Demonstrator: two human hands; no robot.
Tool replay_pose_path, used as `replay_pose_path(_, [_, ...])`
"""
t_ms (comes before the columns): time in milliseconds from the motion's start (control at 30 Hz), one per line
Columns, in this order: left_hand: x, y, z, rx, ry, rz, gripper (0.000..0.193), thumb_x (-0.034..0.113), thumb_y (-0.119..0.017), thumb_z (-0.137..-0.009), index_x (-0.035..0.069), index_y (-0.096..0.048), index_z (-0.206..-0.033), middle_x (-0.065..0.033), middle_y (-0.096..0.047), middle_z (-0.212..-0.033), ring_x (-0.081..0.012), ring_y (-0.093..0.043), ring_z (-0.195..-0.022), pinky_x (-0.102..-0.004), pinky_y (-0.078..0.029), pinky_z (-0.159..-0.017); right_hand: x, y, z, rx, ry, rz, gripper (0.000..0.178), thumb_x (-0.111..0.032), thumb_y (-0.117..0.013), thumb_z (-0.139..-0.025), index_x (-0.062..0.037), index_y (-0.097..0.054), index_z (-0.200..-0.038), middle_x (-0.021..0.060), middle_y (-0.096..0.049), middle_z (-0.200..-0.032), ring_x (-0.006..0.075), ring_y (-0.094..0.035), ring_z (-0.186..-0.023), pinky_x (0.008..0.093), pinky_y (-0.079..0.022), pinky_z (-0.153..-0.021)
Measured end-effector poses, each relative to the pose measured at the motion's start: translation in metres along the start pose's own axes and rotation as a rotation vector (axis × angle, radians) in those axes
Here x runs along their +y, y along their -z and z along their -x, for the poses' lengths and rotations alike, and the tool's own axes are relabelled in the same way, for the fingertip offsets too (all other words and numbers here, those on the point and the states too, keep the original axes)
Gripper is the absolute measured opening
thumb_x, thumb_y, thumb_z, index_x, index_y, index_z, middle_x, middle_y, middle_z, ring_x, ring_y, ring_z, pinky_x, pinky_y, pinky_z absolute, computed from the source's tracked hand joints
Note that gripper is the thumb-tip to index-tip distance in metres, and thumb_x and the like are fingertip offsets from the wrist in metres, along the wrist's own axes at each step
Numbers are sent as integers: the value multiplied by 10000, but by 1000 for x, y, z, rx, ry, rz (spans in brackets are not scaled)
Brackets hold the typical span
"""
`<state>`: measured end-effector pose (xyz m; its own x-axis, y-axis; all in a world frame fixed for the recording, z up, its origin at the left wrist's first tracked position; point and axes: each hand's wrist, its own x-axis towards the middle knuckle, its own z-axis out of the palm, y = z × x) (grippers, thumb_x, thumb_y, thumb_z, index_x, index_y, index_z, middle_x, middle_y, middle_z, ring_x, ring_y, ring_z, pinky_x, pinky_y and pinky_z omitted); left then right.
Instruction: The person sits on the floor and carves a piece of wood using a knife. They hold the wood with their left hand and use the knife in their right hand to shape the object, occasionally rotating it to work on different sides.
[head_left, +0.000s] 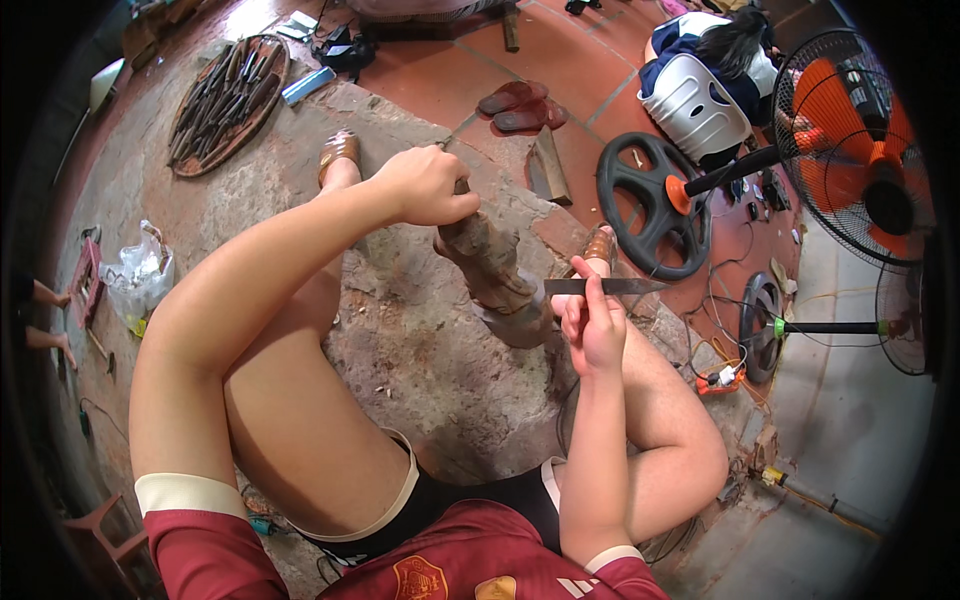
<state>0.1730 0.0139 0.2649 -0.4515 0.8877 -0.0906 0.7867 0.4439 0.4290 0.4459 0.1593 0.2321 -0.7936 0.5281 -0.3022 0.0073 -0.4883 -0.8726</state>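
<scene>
A carved brown wooden figure [487,262] lies tilted between my legs, over the rough stone surface. My left hand [428,187] is closed around its far upper end, and the fingers hide part of that end. In my right hand [595,325] is a flat dark metal tool [625,286], shaped like a file or a chisel blade. The fingers pinch it near the middle, the index finger stretched along it. Its left end meets or lies very close to the figure's near right side; contact cannot be made out.
A round woven tray [232,105] of carving tools lies at the far left, beside a blue box [308,86]. Dark red slippers [522,106] and a wood block [547,168] lie ahead. An orange fan [860,140], its black base [655,205] and cables stand right; another person crouches beyond.
</scene>
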Motion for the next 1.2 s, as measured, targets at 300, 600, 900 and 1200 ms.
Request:
replay_pose_path(300, [14, 10, 7, -37, 272, 37, 483, 406, -508, -806, -47, -675, -807, -291, -663, -826, -435, -657, -827, -458, -513, -768, 20, -29, -24, 172, 114, -80, 308, -267, -535, -1006, 1, -547, -1159, 5, -549, -647, 56, -466, -511, 189, -349, -443])
replay_pose_path(600, [4, 9, 1, -104, 512, 155, 529, 430, -457, -825, -40, -667, -706, -229, -665, -712, -364, -672, -711, -422, -508, -780, 28, -42, -42, 125, 161, -8, 362, -250, -585, -985, 18, -600, -1226, -18, -544, -653, 55, -468, -536, 190, -362, -497])
replay_pose_path(900, [-16, -6, 2, -102, 486, 40, 554, 429, -475, -834, -62, -632, -632, -198, -624, -583, -342, -661, -624, -423, -533, -737, 46, -67, -65, 144, 211, -30, 313, -235, -610, -962, 22, -588, -1139, 63, -675, -742, 125, -651, -604, 202, -433, -493])
replay_pose_path(1200, [-3, 6, 5, -230, 497, 52, 606, 472, -525, -842, -78, -625, -611, -153, -616, -528, -260, -653, -513, -343, -543, -642, 75, -64, -80, 223, 551, 244, 204, -121, -676, -906, 25, -658, -1048, 20, -649, -801, 63, -577, -689, 193, -429, -581])
